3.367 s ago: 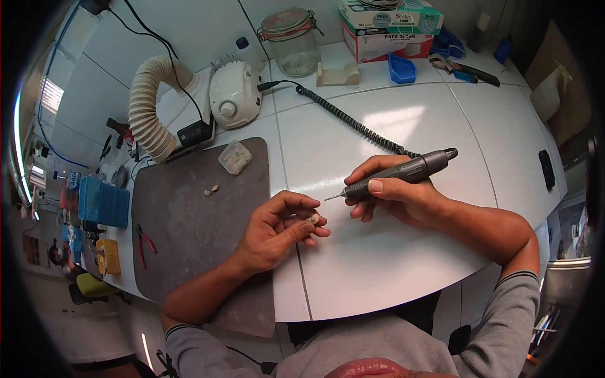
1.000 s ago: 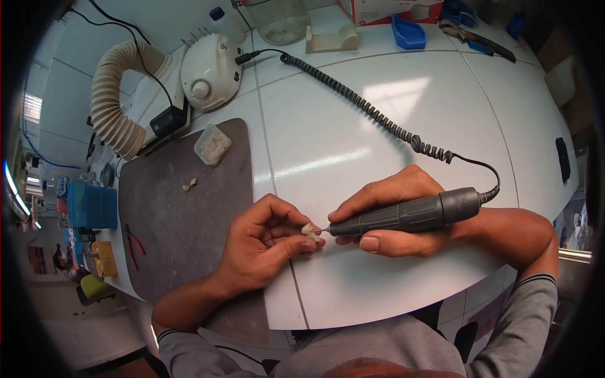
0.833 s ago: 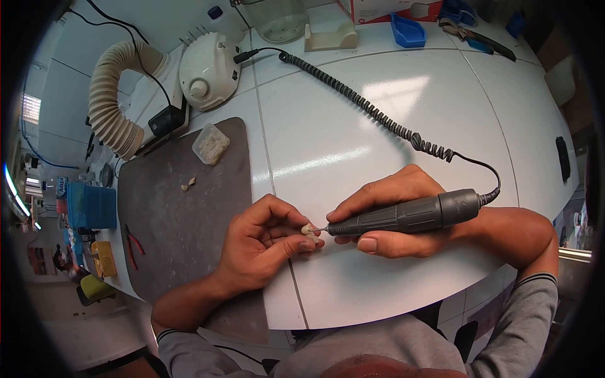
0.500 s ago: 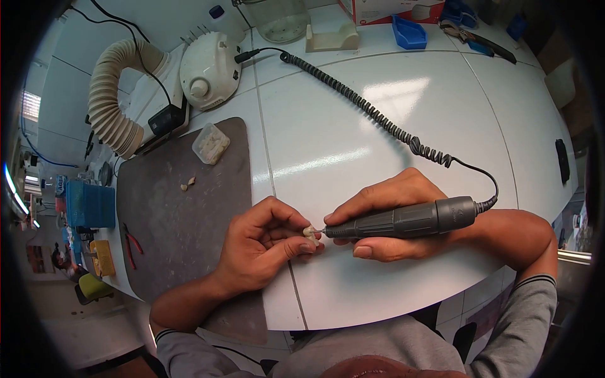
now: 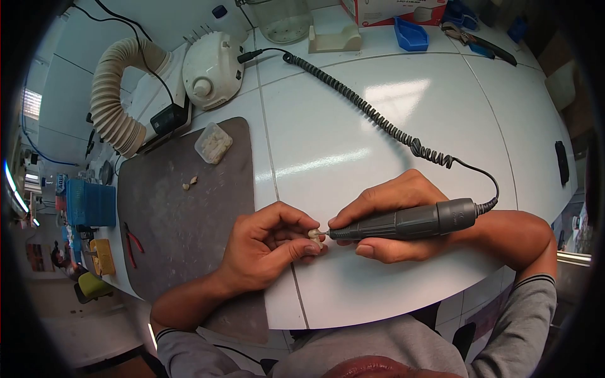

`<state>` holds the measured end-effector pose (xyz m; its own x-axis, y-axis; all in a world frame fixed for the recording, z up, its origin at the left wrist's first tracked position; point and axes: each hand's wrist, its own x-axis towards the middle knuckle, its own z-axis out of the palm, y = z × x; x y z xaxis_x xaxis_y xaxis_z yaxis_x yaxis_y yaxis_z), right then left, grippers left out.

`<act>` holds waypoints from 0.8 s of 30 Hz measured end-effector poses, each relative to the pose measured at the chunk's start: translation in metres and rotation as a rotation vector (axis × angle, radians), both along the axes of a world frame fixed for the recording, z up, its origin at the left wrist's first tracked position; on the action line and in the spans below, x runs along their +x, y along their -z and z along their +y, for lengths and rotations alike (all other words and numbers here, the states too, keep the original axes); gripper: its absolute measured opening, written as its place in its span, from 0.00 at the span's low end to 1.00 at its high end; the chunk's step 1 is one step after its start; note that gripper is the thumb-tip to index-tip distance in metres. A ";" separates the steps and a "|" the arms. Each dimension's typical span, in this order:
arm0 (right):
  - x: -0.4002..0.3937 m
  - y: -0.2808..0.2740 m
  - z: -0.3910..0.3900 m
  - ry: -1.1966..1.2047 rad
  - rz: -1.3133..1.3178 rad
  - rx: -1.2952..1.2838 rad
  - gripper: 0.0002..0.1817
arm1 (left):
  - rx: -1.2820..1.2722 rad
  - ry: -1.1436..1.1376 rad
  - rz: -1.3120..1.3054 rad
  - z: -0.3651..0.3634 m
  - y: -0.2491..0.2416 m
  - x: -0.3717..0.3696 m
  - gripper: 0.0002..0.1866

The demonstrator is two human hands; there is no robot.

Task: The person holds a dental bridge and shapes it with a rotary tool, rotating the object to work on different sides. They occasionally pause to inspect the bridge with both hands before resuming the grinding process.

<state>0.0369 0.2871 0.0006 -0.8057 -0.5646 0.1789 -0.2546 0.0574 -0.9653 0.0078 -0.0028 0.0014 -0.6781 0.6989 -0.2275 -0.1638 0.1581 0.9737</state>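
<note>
Between the thumb and fingers of my left hand (image 5: 265, 246) is a small cream-coloured piece (image 5: 316, 235), tooth-like in look; my fingertips partly cover it. My right hand (image 5: 400, 192) is wrapped around a dark grey rotary handpiece (image 5: 403, 222), which lies nearly level and points left. Its thin metal bit meets the small piece, or comes very near it; exact contact is hard to make out. A coiled black cord (image 5: 365, 104) runs from the handpiece's rear to the white control unit (image 5: 213, 70) at the back.
On the dark mat (image 5: 164, 233) are a clear plastic container (image 5: 213, 145) of pale pieces, two loose bits (image 5: 190, 183) and red-handled pliers (image 5: 132, 246). A ribbed hose (image 5: 104, 94) arches at back left. A blue tray (image 5: 411, 34) sits at the back.
My left hand and the small piece have shifted slightly right, and the piece appears turned a little. The handpiece stays in my right hand, its tip slightly further right.
</note>
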 end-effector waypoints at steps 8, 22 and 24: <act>0.001 0.000 0.000 0.010 0.001 0.001 0.19 | -0.005 -0.006 -0.019 -0.001 0.000 0.000 0.12; 0.000 0.009 0.000 0.051 0.108 -0.124 0.22 | -0.009 -0.001 -0.079 -0.001 -0.007 -0.003 0.12; 0.000 0.009 -0.001 0.062 0.148 -0.086 0.22 | 0.005 -0.005 -0.089 -0.002 -0.005 -0.003 0.11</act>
<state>0.0373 0.2859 -0.0086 -0.7999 -0.4919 0.3438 -0.3929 -0.0039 -0.9196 0.0047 -0.0044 0.0068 -0.6589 0.6967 -0.2838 -0.2510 0.1520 0.9560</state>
